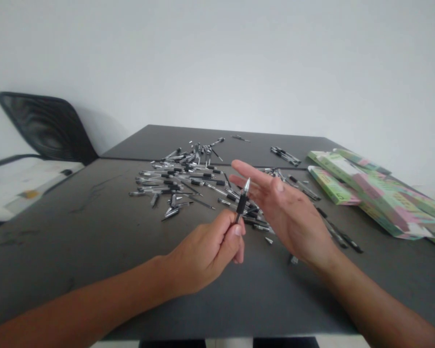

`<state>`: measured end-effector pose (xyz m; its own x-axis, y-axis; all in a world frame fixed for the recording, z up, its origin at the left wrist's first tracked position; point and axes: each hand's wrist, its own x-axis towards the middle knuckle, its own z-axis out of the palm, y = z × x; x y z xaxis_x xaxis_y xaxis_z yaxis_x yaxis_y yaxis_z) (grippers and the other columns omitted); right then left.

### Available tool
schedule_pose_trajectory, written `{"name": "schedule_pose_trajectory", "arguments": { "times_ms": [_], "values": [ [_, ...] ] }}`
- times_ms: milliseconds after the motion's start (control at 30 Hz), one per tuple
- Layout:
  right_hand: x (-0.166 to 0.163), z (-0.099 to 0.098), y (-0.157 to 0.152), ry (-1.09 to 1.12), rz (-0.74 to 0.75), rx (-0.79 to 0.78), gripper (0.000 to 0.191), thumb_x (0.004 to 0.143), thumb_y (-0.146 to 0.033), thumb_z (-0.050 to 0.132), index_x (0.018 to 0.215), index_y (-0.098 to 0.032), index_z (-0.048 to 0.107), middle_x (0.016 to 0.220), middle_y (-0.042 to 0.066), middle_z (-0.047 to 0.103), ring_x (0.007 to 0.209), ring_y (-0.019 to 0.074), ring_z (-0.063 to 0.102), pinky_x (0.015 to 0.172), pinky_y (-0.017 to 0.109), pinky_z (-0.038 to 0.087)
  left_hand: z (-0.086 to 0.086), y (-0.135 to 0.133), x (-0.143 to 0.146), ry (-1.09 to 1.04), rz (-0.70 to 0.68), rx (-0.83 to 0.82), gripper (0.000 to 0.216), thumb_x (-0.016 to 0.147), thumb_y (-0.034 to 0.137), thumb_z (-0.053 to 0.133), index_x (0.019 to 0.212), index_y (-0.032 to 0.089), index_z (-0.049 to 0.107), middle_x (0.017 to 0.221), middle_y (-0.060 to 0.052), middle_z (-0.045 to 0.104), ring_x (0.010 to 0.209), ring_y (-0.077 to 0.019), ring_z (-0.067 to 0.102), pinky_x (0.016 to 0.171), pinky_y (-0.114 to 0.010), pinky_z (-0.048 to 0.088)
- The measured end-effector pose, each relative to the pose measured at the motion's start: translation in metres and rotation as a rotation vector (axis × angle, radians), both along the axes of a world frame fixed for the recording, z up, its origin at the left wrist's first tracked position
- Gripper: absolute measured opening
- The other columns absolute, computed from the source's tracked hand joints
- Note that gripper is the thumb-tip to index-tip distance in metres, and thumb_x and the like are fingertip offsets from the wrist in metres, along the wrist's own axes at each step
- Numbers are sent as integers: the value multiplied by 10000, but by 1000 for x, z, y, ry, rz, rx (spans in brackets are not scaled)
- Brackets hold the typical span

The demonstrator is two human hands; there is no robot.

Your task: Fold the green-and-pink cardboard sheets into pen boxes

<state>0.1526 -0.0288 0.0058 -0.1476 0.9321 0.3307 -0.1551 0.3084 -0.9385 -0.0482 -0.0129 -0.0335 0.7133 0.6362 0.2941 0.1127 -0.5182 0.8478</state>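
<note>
My left hand (212, 249) is closed around the barrel of a pen (242, 202). The pen stands nearly upright, its silver cone tip pointing up and its black grip showing above my fingers; its lower part is hidden in the hand. Just to the right, my right hand (293, 212) is held open with the fingers stretched out beside the pen tip, and nothing is in it. Behind both hands lies a loose heap of pen parts (173, 176), with clear barrels, black grips and thin refills. A small silver cone tip (268, 240) rests on the table below my right hand.
Several pens (285, 156) lie together at the back right, and more pens (338, 232) lie right of my right hand. Green and pink cardboard boxes (377, 193) are piled on the right of the dark table (94, 232). A black mesh chair (46, 125) stands at the left.
</note>
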Motion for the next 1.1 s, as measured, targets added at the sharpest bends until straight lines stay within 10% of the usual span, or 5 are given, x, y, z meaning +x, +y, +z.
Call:
{"name": "schedule_pose_trajectory", "arguments": {
  "times_ms": [233, 400, 667, 833, 1100],
  "values": [
    [-3, -7, 8, 31, -49, -37, 200, 857, -465, 932, 977, -333, 840, 1192, -1, 838, 1212, 218, 751, 1126, 402, 566, 0, 0, 1, 24, -44, 25, 257, 1178, 348, 324, 1032, 233, 502, 855, -13, 720, 799, -157, 695, 802, -311, 516],
    [-6, -6, 6, 80, 101, -118, 443, 987, -666, 710, 1279, -348, 809, 1459, 31, 750, 1437, 275, 645, 1228, 484, 497, -1, -1, 2, -16, -50, -10, 252, 1189, 354, 301, 1062, 230, 480, 828, -4, 722, 764, -142, 686, 784, -293, 516],
    [-6, -12, 9, 102, 25, -131, 360, 845, -588, 900, 1094, -337, 834, 1266, 23, 826, 1356, 290, 701, 1209, 497, 505, -3, -2, 4, -23, -80, -48, 296, 1194, 363, 293, 1066, 207, 509, 861, -37, 747, 781, -145, 723, 780, -293, 535],
    [-5, -8, 5, 67, 198, -201, 500, 1051, -687, 580, 1332, -337, 800, 1402, 45, 786, 1335, 300, 723, 1164, 509, 552, -3, -3, 5, -47, -87, -75, 302, 1200, 365, 293, 1064, 202, 508, 856, -36, 758, 772, -137, 743, 761, -283, 539],
    [-6, -12, 8, 136, -23, -154, 211, 805, -456, 968, 861, -318, 818, 996, -23, 852, 1174, 243, 779, 1093, 414, 573, -2, -2, 5, -48, -100, -94, 326, 1201, 374, 305, 1058, 189, 532, 848, -41, 762, 754, -130, 743, 734, -268, 530]
  ]
}}
